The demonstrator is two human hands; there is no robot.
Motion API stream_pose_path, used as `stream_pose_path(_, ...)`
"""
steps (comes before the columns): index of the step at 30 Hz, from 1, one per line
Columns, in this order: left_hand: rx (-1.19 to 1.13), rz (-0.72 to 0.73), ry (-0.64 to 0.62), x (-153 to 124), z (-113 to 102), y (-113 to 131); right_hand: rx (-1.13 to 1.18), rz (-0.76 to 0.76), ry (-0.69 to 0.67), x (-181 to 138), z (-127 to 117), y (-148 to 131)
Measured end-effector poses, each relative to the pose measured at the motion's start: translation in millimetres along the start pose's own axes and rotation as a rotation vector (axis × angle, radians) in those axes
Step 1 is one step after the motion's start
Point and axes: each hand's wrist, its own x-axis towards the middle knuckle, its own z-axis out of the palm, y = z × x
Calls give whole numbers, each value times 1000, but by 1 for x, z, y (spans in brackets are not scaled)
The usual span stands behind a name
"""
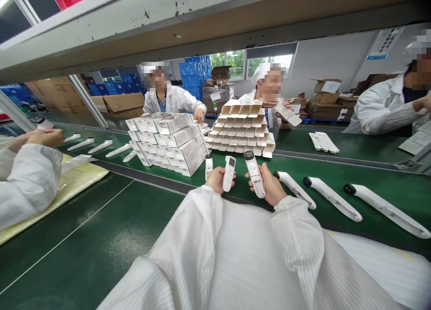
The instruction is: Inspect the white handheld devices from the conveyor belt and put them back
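Near edge: white striped cleanroom sleeves (296,242) reaching over a green conveyor belt (101,224). Left hand (218,179) and right hand (266,184) apart, each clamped on a device: a white handheld thermometer with a dark display (229,173) in the left, a black-tipped thermometer (254,173) in the right. Grip correctly low on both bodies, upper ends uncovered and open to inspection. Small white cylinder (209,166) just beside the left hand; held or standing, cannot tell. To the right, three white probes (332,198) lying well spaced on the belt. To the far left, a co-worker's sleeve (30,180). Farther on, a stack of white cartons (168,141) and a stack of pale molded trays (240,128). Beyond, two co-workers in white coats (171,99).
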Motion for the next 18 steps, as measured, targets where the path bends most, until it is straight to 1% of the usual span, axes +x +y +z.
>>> stream_pose_path(2,-77,-22,-32,-3,8,-3,-100,-27,-2,1,-2,-1)
stream_pose_path(3,-81,-25,-33,-5,13,-5,-200,-37,23,2,-4,-1)
stream_pose_path(5,-71,-35,-51,-8,21,-9,-502,-57,106,6,-10,0)
stream_pose_path(8,-46,-74,-70,-11,31,-15,-1046,-44,231,11,-20,2)
stream_pose_path(9,-34,-75,-58,-12,34,-17,-1187,-33,251,12,-24,3)
stream_pose_path(11,-16,-67,-18,-13,38,-21,-1349,-54,283,14,-28,5)
stream_pose_path(13,-18,-67,30,-13,41,-25,-1375,-182,320,14,-28,6)
stream_pose_path(15,-48,-35,61,-12,43,-30,-1259,-357,322,12,-23,7)
stream_pose_path(16,-73,7,61,-12,44,-32,-1145,-409,281,12,-19,7)
stream_pose_path(17,-98,56,47,-12,44,-34,-998,-417,211,11,-15,7)
stream_pose_path(18,-117,108,23,-12,44,-35,-828,-383,130,10,-11,7)
